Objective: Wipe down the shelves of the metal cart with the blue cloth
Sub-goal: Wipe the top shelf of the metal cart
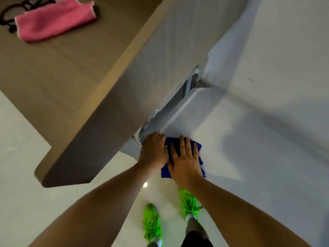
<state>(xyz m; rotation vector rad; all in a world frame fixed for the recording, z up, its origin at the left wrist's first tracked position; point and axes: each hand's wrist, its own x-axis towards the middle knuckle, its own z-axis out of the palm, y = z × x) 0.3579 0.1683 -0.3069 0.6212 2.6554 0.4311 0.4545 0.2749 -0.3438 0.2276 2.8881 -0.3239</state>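
The blue cloth (183, 145) lies crumpled on the near corner of the metal cart's pale grey lower shelf (249, 139). My right hand (186, 161) presses flat on top of it, fingers spread. My left hand (154, 150) lies palm down right beside it. It touches the cloth's left edge, and its fingertips are at the foot of the shiny metal corner post (170, 107). Most of the cloth is hidden under my hands.
A brown flat top (62, 77) overhangs the shelf at upper left, with a pink cloth (53, 22) and black glasses (10, 16) on it. My green shoes (152, 221) stand on the glossy white floor (17, 175) below.
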